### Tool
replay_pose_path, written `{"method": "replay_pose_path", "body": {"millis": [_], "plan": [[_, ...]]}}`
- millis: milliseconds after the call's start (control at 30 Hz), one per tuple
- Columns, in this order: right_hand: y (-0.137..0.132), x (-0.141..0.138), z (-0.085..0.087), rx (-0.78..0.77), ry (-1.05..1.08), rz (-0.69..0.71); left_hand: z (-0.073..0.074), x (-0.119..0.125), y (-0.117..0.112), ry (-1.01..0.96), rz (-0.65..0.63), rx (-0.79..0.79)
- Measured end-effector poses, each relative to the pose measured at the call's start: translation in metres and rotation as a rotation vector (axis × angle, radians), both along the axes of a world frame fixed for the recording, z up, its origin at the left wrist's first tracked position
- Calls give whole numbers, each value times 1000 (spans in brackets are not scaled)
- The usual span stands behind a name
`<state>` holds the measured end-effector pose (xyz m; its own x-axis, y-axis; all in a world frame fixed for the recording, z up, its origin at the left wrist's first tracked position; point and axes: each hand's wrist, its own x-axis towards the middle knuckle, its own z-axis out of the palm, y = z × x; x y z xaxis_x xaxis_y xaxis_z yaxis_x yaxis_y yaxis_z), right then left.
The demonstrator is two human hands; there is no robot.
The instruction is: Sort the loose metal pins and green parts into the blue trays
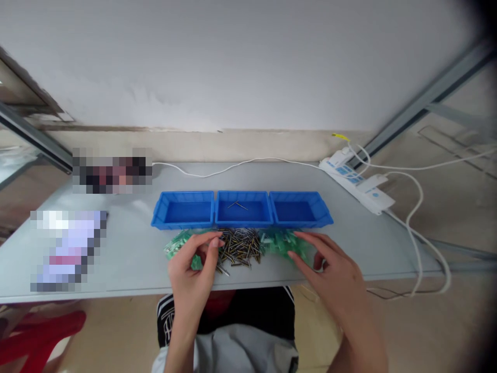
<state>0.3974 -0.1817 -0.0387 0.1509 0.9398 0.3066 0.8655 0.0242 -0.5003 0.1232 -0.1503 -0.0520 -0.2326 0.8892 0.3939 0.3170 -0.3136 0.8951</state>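
Note:
Three blue plastic trays stand in a row on the grey table (128, 259): left tray (183, 210), middle tray (244, 210) with two thin metal pins in it, right tray (301, 210). In front of them lies a pile of small dark metal pins (238, 246), flanked by green plastic pieces at the left (178, 243) and at the right (281, 241). My left hand (194, 269) rests at the pile's left edge, fingers curled together over pins and green pieces. My right hand (330, 269) lies over the right green pieces, fingers stretched out.
A white power strip (355, 178) with white cables lies at the table's back right; one cable (233, 167) runs along the back edge. Two blurred items sit at the left (68, 248). A red stool (42, 331) is below left. A wall stands behind.

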Motion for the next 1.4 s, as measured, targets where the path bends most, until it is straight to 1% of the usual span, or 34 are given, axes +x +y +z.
{"method": "replay_pose_path", "body": {"millis": [100, 233, 400, 533, 700, 800, 1100, 1233, 1400], "plan": [[0, 2, -2, -61, 4, 29, 4, 3, 0, 14, -6, -2], [4, -4, -4, -55, -9, 47, 7, 4, 0, 29, -5, 11], [6, -5, -9, -111, 10, 57, 7, 4, -1, 21, -1, 2], [7, -1, -11, -91, -20, 13, 7, 4, -1, 16, -1, 5], [7, -1, -9, -45, -26, 19, 9, 4, -1, -3, -10, -3], [7, -1, -9, -56, -31, 26, 9, 2, -2, -5, -2, -2], [10, -1, -13, 5, -47, 11, 9, 1, -2, -18, 16, -46], [10, 2, -13, -11, -30, 30, 11, 2, -3, -33, 15, -70], [9, 2, -14, -42, -49, 35, 11, 2, -5, -67, 48, -78]]}}
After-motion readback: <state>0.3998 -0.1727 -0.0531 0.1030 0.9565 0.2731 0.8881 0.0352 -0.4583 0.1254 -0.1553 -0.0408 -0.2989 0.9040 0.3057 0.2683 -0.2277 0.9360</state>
